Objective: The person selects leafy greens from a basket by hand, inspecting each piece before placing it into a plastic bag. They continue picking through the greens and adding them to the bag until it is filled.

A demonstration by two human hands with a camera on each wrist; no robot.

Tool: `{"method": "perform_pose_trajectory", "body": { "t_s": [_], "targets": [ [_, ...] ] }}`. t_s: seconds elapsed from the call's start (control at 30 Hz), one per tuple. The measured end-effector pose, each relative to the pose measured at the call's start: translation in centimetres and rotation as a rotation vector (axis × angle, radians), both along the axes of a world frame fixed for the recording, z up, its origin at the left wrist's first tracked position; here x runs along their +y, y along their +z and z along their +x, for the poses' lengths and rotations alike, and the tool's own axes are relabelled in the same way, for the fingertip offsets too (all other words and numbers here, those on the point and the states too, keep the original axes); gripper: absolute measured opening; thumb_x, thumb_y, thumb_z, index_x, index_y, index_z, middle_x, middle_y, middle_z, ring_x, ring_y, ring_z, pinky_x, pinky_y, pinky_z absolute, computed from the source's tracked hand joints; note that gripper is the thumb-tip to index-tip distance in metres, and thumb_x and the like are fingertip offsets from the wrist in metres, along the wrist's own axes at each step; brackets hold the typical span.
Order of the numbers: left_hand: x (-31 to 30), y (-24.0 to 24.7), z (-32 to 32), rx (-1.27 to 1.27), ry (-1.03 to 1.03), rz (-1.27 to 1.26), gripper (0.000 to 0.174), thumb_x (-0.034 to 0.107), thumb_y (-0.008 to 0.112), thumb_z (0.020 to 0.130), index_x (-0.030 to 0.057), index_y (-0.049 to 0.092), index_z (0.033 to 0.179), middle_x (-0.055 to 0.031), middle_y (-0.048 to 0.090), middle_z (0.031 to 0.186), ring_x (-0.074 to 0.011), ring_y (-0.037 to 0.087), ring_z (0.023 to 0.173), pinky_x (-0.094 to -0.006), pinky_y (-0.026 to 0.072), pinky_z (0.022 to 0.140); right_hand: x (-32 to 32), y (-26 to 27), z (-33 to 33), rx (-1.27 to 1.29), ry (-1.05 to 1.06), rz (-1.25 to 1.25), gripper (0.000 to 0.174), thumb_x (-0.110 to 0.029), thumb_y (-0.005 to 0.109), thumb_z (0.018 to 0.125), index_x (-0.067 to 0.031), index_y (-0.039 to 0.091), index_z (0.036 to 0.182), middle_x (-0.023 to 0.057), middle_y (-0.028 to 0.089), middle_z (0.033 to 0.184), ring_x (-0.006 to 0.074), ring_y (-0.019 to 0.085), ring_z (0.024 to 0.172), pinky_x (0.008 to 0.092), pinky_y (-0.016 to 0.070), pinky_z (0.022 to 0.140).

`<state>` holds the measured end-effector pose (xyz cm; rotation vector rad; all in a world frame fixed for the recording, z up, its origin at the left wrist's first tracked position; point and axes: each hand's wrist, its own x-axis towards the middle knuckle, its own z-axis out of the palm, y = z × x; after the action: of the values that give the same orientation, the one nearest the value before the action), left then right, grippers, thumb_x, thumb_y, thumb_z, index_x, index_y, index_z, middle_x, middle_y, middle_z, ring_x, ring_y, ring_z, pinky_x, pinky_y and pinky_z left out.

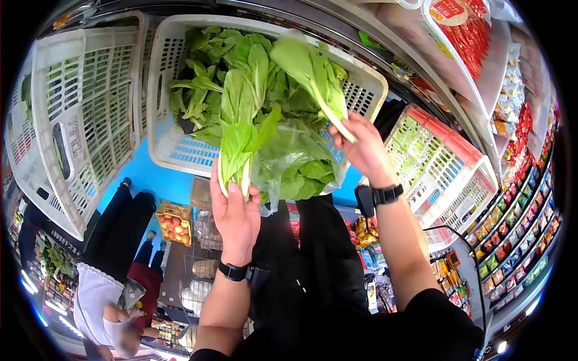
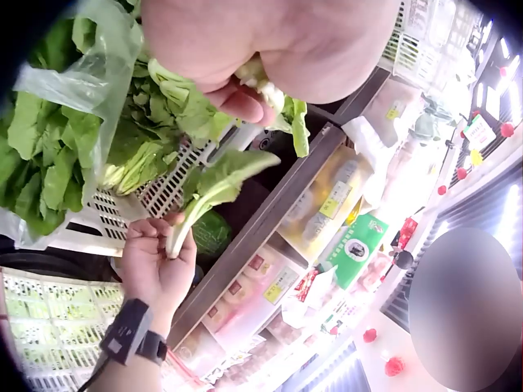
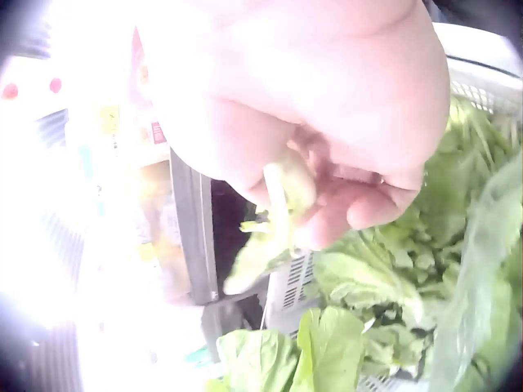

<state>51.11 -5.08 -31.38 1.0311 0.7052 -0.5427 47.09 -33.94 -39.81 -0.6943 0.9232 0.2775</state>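
My left hand (image 1: 235,219) grips a small head of leafy greens (image 1: 236,147) by its pale stalk end, leaves pointing away from me. Between finger and thumb, my right hand (image 1: 364,147) pinches the white base of a long green leaf stalk (image 1: 325,105), its blurred leaf tip slanting up over the crate. A clear plastic bag (image 1: 289,141) with leafy greens inside lies between the hands at the crate's near side. Behind them, a white perforated crate (image 1: 158,141) holds a heap of loose greens (image 1: 205,42). In the right wrist view, palm and fingers (image 3: 331,220) partly cover the held stalk.
A white crate (image 1: 90,108) stands on its side at the left; a red-rimmed crate (image 1: 448,135) is at the right. Shelves of packaged snacks (image 1: 518,216) curve along the right. Behind me are people (image 1: 99,301) and a box of round fruit (image 1: 174,228).
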Motion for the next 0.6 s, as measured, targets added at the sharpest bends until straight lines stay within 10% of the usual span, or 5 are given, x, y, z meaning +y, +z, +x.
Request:
{"method": "perform_pose_trajectory", "body": {
  "t_s": [0.13,0.23,0.6],
  "targets": [
    [0.0,0.0,0.4,-0.067,-0.013,-0.036,0.059,0.017,0.05,0.112,0.0127,0.025,0.165,-0.0053,0.055,0.142,-0.0123,0.057,0.093,-0.0283,0.0496,0.08,3.1,2.7,-1.9,0.044,-0.228,0.286,0.035,-0.018,0.048,0.107,0.0037,0.057,0.132,0.0043,0.065,0.084,0.0142,0.057,0.072,0.029,0.0466,0.072],
    [-0.3,0.5,0.2,-0.08,-0.031,-0.035,0.062,0.018,0.052,0.111,0.0121,0.023,0.166,-0.0066,0.055,0.141,-0.0129,0.058,0.092,-0.0294,0.0505,0.08,4.4,2.4,-3.8,-0.153,-0.284,0.621,0.05,-0.029,0.037,0.111,0.0022,0.051,0.148,-0.0044,0.04,0.062,0.0106,0.035,0.059,0.028,0.0324,0.062],
    [-1.3,1.0,-2.1,-0.126,-0.071,-0.054,0.062,0.019,0.052,0.112,0.0119,0.023,0.165,-0.0065,0.055,0.141,-0.0133,0.058,0.092,-0.03,0.0502,0.08,5.7,3.1,-7.2,-0.238,-0.352,0.735,0.051,-0.037,0.036,0.113,-0.0027,0.053,0.148,-0.0062,0.037,0.058,0.009,0.032,0.055,0.0278,0.0331,0.062]
  ]
}}
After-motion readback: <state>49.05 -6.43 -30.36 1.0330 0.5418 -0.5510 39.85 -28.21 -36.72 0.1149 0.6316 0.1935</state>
